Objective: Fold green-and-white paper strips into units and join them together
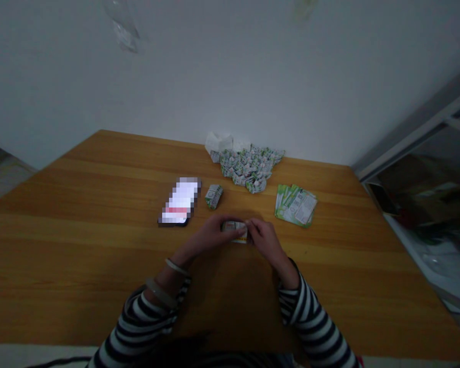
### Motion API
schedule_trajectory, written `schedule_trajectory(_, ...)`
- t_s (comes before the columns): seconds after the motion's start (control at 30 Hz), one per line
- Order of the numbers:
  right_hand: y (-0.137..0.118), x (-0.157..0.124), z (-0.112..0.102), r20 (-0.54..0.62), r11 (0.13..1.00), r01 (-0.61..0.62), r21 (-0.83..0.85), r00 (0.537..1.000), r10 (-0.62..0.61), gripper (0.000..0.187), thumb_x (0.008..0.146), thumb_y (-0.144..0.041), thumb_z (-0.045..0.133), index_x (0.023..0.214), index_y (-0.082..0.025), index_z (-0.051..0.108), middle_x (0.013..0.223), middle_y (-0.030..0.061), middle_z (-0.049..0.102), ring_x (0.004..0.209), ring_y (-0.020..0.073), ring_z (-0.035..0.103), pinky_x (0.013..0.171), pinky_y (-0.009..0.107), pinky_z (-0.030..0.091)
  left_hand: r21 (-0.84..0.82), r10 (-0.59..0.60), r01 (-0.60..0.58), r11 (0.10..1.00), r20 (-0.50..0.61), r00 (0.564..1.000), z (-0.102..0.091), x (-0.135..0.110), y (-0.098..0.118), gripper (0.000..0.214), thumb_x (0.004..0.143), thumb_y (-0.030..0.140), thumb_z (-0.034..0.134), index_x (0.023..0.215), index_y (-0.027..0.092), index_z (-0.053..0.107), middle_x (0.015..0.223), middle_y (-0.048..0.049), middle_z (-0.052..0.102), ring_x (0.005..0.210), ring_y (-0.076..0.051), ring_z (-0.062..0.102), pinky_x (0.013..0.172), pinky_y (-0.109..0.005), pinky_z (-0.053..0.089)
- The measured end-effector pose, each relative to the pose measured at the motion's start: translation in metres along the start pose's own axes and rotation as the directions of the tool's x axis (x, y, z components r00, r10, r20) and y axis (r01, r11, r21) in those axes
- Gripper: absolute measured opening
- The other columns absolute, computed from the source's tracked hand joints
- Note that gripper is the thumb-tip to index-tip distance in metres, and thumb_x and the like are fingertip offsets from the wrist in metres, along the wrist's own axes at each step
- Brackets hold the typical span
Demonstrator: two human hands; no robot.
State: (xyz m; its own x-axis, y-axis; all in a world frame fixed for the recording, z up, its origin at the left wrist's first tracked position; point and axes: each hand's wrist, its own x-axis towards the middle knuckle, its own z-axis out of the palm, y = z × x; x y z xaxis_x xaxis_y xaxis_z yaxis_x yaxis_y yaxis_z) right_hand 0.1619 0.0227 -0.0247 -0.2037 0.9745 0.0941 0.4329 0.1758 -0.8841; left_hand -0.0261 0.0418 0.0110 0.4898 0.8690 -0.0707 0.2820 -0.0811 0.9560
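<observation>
Low over the middle of the wooden table, my left hand (213, 232) is closed on a small printed card (235, 226), its thumb lying across the front. At the card's right edge, my right hand (264, 236) pinches with thumb and fingers; they hide that corner. White, green and a yellow strip show on the card. Beyond my left hand sits a small bundle of printed paper pieces (213, 196). Off to the right of my right hand lies a fanned stack of green and white cards (297, 205).
A lit phone (180, 200), its screen blurred, lies left of my hands on the wooden table (99, 204). Against the wall is a heap of small printed packets (251, 166) beside a crumpled white plastic bag (219, 142). Shelving (410, 153) stands past the right edge.
</observation>
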Motion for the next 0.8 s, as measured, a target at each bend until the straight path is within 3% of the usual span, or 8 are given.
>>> schedule_trajectory(0.2,-0.0018,-0.0009,-0.001,0.061,0.995,-0.006,0.096,0.998,0.0,0.04,0.096,-0.047,0.04,0.07,-0.02,0.054,0.056,-0.0019,0.058,0.051,0.0117,0.055,0.05,0.022,0.04,-0.039,-0.001,0.0,0.999,-0.008,1.0,-0.0017,0.0011,-0.0062,0.033,0.084,0.04,0.06,0.099,0.014,0.073,0.095,-0.0085,0.075,0.085,-0.021,0.067,0.075,-0.029,0.051)
schedule_trajectory(0.37,-0.0035,-0.0013,-0.0021,0.127,0.996,0.002,0.09,0.992,-0.013,0.034,0.095,-0.043,0.044,0.075,-0.019,0.058,0.059,-0.0022,0.057,0.052,0.0113,0.054,0.051,0.021,0.039,-0.04,-0.022,0.022,0.999,-0.018,1.0,-0.0033,0.0014,-0.0054,0.033,0.083,0.042,0.059,0.086,0.012,0.074,0.077,-0.0043,0.073,0.068,-0.016,0.061,0.061,-0.023,0.046)
schedule_trajectory(0.6,-0.0044,-0.0009,0.0003,0.071,0.999,0.033,0.026,0.997,-0.035,0.038,0.095,-0.04,0.043,0.065,-0.019,0.054,0.054,-0.0029,0.053,0.049,0.0104,0.05,0.05,0.021,0.036,-0.039,-0.043,0.043,0.998,0.0,0.999,-0.0022,0.0035,-0.0096,0.042,0.085,0.049,0.054,0.075,0.011,0.069,0.064,-0.0002,0.063,0.057,-0.011,0.051,0.052,-0.02,0.039)
schedule_trajectory(0.8,-0.0058,-0.0022,0.0054,0.018,0.991,-0.01,0.135,1.0,0.007,0.042,0.093,-0.048,0.044,0.064,-0.02,0.051,0.051,-0.0034,0.052,0.045,0.0105,0.05,0.046,0.021,0.037,0.132,0.012,0.0,0.991,-0.089,0.996,0.0011,0.0053,-0.0101,0.044,0.087,0.049,0.048,0.066,0.012,0.06,0.059,0.002,0.052,0.056,-0.011,0.044,0.049,-0.02,0.033)
